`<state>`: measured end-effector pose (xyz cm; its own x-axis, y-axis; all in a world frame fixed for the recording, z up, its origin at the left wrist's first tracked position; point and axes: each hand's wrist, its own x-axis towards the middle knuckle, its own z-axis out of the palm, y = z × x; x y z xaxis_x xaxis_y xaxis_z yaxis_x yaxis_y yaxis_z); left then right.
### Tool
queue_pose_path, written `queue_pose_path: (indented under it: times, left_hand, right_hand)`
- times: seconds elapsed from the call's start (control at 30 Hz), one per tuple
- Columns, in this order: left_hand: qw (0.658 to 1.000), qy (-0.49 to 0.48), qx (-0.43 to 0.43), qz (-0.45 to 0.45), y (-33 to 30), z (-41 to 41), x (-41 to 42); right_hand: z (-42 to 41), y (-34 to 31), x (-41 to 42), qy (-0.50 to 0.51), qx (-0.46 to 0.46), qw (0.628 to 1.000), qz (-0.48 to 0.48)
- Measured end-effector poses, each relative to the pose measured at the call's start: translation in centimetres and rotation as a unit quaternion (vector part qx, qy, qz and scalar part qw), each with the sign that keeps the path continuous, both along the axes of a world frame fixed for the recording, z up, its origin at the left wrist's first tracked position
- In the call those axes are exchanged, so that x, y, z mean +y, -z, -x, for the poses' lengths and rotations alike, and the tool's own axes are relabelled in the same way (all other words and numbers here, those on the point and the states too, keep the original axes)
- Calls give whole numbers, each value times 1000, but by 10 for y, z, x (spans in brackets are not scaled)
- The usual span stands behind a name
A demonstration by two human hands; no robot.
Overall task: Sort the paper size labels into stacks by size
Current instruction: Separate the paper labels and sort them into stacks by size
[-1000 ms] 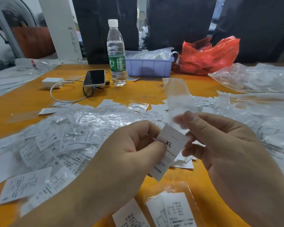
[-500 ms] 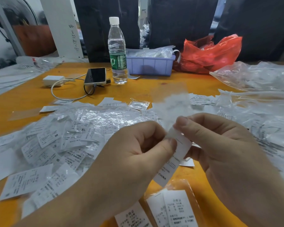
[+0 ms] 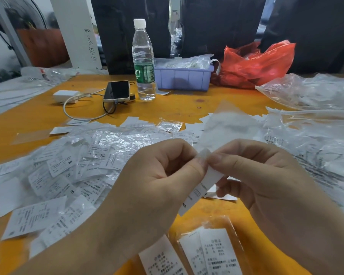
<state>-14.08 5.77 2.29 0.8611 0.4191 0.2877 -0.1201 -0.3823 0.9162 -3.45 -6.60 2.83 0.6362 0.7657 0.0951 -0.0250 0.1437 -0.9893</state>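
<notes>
Label (image 3: 202,190) pinched between left hand (image 3: 157,175) and right hand (image 3: 266,179).

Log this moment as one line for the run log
stage: handling one label | left hand: pinches label | right hand: pinches same label | loose pile: unsorted on table

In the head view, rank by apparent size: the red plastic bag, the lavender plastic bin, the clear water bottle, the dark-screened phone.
1. Red plastic bag
2. Lavender plastic bin
3. Clear water bottle, close to the bin in area, so that pair is unsure
4. Dark-screened phone

All lie about equally far off.
</notes>
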Motion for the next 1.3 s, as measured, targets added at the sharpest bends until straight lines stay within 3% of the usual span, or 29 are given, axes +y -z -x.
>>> queue_pose_path:
  times: [0.2, 0.8, 1.3]
  left_hand:
    - [1000, 5, 11, -11, -1, 2, -2]
    - [999, 38, 12, 33, -1, 3, 0]
    - [999, -3, 26, 32, -4, 1, -1]
  right_hand:
    - [-4, -3, -1, 41, -5, 999, -22]
    - [-2, -1, -1, 14, -1, 1000, -7]
    - [-3, 3, -1, 4, -15, 1000, -10]
